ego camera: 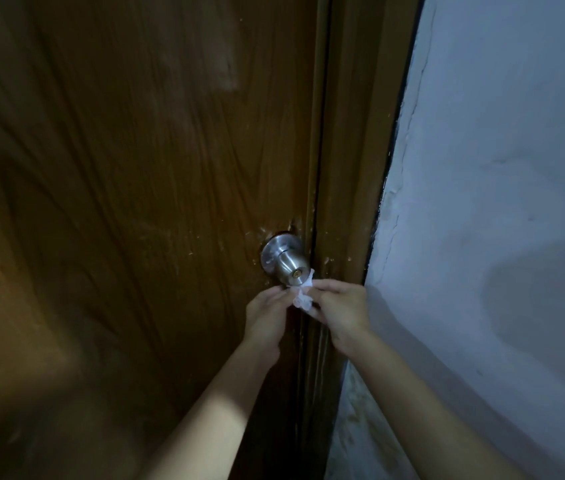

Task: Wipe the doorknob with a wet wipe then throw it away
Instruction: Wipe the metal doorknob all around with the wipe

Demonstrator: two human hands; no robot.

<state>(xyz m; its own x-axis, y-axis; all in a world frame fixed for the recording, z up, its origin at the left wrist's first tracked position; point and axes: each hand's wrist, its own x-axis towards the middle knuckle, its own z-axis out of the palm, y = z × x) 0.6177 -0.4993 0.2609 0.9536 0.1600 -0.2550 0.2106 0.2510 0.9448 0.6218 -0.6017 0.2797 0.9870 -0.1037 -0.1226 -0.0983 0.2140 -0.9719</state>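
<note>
A round silver doorknob [286, 260] with a brass keyhole sticks out of the brown wooden door [135, 168] near its right edge. Just below it, a small crumpled white wet wipe [303, 295] is pinched between both hands. My left hand [267, 317] holds the wipe's left side with its fingertips. My right hand [341, 311] grips the right side. The wipe's top corner touches the knob's lower right rim.
The brown door frame [354, 168] runs down right of the knob. A rough pale blue-white wall [499, 202] fills the right side. The scene is dim, and no bin is in view.
</note>
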